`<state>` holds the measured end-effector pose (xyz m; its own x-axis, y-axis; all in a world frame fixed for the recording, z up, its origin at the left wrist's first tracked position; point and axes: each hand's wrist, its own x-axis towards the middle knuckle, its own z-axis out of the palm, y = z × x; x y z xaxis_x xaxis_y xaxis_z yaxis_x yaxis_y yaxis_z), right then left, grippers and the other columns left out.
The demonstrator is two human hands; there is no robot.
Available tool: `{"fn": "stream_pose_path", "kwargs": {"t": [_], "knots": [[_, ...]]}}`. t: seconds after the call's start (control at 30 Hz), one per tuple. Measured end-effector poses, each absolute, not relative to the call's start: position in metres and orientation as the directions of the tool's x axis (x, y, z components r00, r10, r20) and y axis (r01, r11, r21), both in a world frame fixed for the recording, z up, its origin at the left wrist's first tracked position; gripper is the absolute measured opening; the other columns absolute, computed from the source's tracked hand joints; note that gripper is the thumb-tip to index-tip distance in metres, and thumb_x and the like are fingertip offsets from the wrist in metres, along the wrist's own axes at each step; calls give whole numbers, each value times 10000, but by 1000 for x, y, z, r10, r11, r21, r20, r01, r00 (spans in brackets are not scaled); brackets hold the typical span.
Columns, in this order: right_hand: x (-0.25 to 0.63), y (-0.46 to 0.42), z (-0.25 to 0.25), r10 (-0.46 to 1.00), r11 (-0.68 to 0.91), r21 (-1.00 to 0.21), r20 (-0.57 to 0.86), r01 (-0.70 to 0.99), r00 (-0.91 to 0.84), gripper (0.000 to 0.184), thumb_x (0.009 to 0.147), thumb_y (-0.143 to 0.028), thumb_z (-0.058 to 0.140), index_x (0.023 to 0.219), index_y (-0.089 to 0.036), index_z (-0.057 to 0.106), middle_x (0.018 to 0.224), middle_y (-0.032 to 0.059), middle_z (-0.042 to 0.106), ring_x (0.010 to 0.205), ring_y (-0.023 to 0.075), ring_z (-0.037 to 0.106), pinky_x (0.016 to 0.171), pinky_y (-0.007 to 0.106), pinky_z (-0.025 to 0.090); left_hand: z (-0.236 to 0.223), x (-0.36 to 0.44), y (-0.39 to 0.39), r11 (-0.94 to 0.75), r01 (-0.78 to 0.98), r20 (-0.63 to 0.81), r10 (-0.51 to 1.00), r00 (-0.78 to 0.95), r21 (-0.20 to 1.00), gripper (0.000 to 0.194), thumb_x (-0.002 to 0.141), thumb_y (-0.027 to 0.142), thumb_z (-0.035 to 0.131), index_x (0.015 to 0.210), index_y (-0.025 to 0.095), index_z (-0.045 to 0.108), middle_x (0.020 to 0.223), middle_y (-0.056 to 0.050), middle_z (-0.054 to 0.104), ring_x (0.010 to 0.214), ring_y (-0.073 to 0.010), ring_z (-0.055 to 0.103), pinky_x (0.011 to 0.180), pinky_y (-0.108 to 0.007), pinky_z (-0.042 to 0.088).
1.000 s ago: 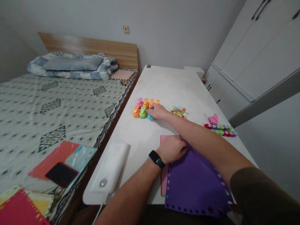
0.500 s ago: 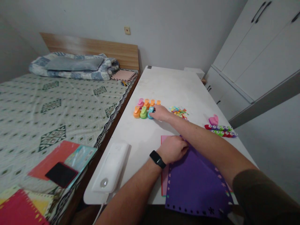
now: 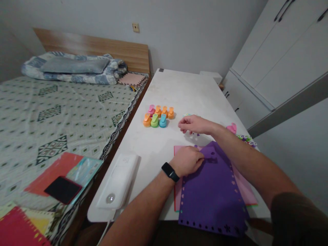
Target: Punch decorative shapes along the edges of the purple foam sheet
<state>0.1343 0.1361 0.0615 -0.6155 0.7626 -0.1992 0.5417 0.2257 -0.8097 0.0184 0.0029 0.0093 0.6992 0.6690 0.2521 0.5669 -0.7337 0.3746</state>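
Observation:
My left hand (image 3: 188, 160), with a black watch on the wrist, pinches the top left corner of a purple foam sheet (image 3: 212, 194) and lifts it slightly off a pink sheet (image 3: 246, 191) on the white table (image 3: 179, 92). My right hand (image 3: 193, 124) hovers empty above the table, fingers loosely apart, to the right of a cluster of small craft punches (image 3: 158, 117) in orange, pink, green and blue. Small purple cut-outs (image 3: 196, 134) lie under that hand.
A row of coloured punches (image 3: 246, 139) and a pink punch (image 3: 232, 128) sit at the table's right edge. A white device (image 3: 118, 181) lies at the near left edge. The bed (image 3: 51, 116) at left holds foam sheets and a black phone (image 3: 63, 189). White cupboards (image 3: 282, 51) stand right.
My right hand let go of the blue punch, leaving it in the cluster, and drew back to the right. The purple sheet's corner has risen a little in my left hand.

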Motion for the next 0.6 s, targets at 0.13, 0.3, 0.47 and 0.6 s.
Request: {"fn": "stream_pose_path", "kwargs": {"t": [0.13, 0.3, 0.47, 0.6], "knots": [[177, 118, 51, 647, 98, -807, -393, 582, -653, 394, 852, -571, 712, 895, -179, 719, 839, 85, 768, 685, 167, 679, 567, 260, 527, 8, 19, 3, -728, 561, 251, 673, 696, 395, 251, 977, 276, 528, 827, 203, 715, 829, -49, 724, 809, -195, 675, 816, -328, 519], [196, 112, 38, 747, 144, -787, -311, 600, -587, 404, 936, -575, 599, 937, -181, 688, 880, 70, 761, 725, 149, 672, 593, 235, 497, 7, 20, 4, -731, 557, 232, 665, 710, 394, 251, 985, 277, 519, 864, 208, 729, 836, -43, 728, 816, -188, 676, 819, -317, 518], [204, 116, 34, 877, 117, -806, -192, 581, -442, 375, 950, -553, 585, 932, -188, 671, 892, 71, 760, 772, 165, 686, 604, 236, 496, 7, 20, 4, -725, 557, 222, 669, 709, 404, 242, 987, 275, 521, 927, 221, 749, 844, -40, 731, 826, -183, 678, 824, -314, 517], [207, 114, 26, 846, 99, -812, -235, 575, -478, 368, 951, -541, 592, 952, -183, 680, 898, 71, 760, 763, 158, 677, 653, 253, 522, 8, 20, 4, -717, 559, 218, 676, 704, 417, 243, 984, 269, 521, 926, 221, 752, 856, -46, 735, 836, -185, 680, 833, -316, 517]]}}
